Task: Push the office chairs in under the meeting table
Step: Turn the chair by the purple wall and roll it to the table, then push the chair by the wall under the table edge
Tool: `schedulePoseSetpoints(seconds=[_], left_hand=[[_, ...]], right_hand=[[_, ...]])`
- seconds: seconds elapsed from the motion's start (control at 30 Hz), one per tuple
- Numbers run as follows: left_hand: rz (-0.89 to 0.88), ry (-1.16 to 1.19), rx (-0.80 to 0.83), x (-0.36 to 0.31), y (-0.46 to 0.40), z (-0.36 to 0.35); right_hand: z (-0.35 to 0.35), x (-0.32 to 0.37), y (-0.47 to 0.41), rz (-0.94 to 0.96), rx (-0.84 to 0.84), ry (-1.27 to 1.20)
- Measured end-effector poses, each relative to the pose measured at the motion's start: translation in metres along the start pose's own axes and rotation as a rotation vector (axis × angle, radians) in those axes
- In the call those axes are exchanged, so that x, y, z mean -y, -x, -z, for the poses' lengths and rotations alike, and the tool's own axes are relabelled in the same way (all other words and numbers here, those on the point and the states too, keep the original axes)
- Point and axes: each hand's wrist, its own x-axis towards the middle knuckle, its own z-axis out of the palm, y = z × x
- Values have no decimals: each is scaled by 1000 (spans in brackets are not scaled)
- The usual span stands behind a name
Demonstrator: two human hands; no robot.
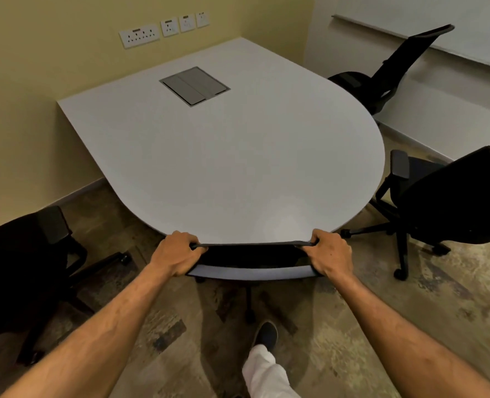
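Observation:
A white meeting table (226, 156) with a rounded near end fills the middle of the view. Directly in front of me a black office chair (252, 258) is tucked against the table's curved edge; only the top of its backrest and part of its base show. My left hand (177, 252) grips the backrest's left top corner. My right hand (331, 254) grips the right top corner. A second black chair (22, 271) stands at the lower left, away from the table. A third chair (450, 196) stands at the right, apart from the edge. A fourth chair (387, 73) sits at the far right.
A grey cable hatch (195, 86) is set into the tabletop. Wall sockets (163, 30) line the yellow wall behind. A whiteboard ledge (421, 43) runs along the right wall. My foot (265, 336) is on the patterned carpet behind the chair's base.

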Motion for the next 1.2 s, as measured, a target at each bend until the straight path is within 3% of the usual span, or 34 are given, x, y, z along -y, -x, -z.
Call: schedulePoseSetpoints(seconds=[0.27, 0.37, 0.5, 0.77, 1.0, 1.1, 1.2], left_hand=[[12, -26, 48, 8, -7, 8], [2, -88, 71, 9, -5, 21], [-52, -94, 41, 17, 4, 39], [248, -51, -303, 165, 59, 139], [471, -117, -581, 385, 160, 228], [524, -144, -616, 487, 201, 259], [582, -167, -514, 567, 240, 272]], right_hand=[[-9, 6, -8, 2, 67, 68], [-5, 21, -18, 53, 261, 170], [14, 56, -34, 105, 528, 56], [-55, 301, -33, 576, 635, -262], [-187, 520, 37, 888, 719, -326], [-256, 611, 73, 933, 745, -292], [-314, 683, 112, 990, 792, -219]])
